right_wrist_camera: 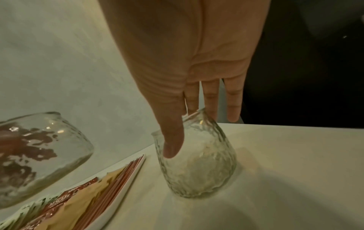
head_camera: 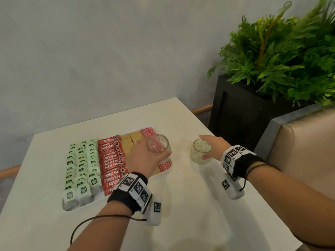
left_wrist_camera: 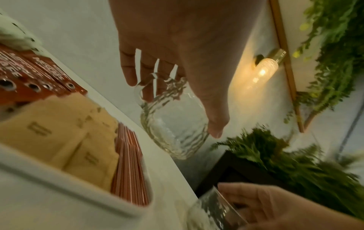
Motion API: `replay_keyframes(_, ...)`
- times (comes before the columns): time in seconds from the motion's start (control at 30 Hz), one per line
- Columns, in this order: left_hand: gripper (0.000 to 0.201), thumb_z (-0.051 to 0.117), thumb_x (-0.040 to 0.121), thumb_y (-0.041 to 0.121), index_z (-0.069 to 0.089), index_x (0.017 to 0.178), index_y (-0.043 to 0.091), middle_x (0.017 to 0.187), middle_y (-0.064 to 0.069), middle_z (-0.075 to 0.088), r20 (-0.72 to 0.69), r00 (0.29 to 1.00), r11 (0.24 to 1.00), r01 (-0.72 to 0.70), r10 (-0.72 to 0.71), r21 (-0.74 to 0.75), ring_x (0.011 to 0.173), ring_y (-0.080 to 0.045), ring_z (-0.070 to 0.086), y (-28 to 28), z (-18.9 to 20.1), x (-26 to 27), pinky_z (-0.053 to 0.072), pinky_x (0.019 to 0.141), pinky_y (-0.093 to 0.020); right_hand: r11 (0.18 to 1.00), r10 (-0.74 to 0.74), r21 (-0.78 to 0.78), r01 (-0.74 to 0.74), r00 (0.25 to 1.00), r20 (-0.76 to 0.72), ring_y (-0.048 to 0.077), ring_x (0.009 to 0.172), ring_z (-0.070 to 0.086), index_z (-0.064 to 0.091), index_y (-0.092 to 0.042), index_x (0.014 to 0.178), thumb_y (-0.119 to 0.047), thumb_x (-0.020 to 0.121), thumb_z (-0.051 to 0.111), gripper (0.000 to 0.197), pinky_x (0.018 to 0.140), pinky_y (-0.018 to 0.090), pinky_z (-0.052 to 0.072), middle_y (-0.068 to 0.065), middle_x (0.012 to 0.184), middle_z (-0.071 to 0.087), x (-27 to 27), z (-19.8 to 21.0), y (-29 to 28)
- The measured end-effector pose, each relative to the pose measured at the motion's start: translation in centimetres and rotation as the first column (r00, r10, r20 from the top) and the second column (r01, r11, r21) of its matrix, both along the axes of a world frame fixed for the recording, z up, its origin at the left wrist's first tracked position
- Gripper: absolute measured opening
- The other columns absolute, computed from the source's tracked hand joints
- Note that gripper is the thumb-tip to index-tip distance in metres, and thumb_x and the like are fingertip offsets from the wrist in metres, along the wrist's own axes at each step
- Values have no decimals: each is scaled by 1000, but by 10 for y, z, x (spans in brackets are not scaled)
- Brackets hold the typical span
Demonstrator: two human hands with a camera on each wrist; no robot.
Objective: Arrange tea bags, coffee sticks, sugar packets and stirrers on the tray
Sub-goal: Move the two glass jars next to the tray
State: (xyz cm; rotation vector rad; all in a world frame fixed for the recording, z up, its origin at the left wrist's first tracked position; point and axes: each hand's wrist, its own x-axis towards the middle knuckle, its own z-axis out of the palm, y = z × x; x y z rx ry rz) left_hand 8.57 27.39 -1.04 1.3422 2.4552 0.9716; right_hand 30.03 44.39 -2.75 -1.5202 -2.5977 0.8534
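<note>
beside the tray (head_camera: 164, 173), both hands around glass jars (head_camera: 200, 153), left hand (head_camera: 143, 158) hiding sugar packets (head_camera: 129, 139)

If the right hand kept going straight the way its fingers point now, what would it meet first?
Nothing new soon: the right hand already holds the glass on the table. Beyond its fingertips lies bare white table, then probably the grey wall; depth unclear.
</note>
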Motion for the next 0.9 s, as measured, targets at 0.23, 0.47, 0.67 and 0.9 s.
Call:
replay_keyframes(0.23,89,64,53,87,52,121,30,114,6,61,-29,992,992,-125,125,1,98,-16,62,19,-2,-53,55,83,-40,998,-29,51,32,997,-66,19,134,41,37,-25,146,-29,70,85,90,110,34,32,-4,146,44,-67,-5,27)
replay_keyframes(0.47,87,68,52,84,52,116,26,107,9,57,24,992,991,-127,126,32,95,-13,57,33,-18,-80,54,80,-36,996,-11,89,21,994,-108,23,130,44,38,-19,144,-36,70,84,89,107,35,36,2,143,44,-143,-8,54)
replay_keyframes(0.67,82,81,53,71,47,109,21,103,8,54,167,984,996,-64,53,60,95,-11,54,35,-21,-81,43,73,-22,995,-18,90,31,990,-143,24,130,43,39,-17,144,-37,69,85,90,108,37,37,4,143,42,-167,-11,69)
replay_keyframes(0.9,83,87,61,52,42,121,15,105,12,58,439,898,991,-92,39,100,93,-5,60,53,-9,-52,50,78,-21,987,-82,93,129,913,-399,20,123,51,34,-24,149,-39,79,76,83,104,38,44,0,145,40,-126,-1,49)
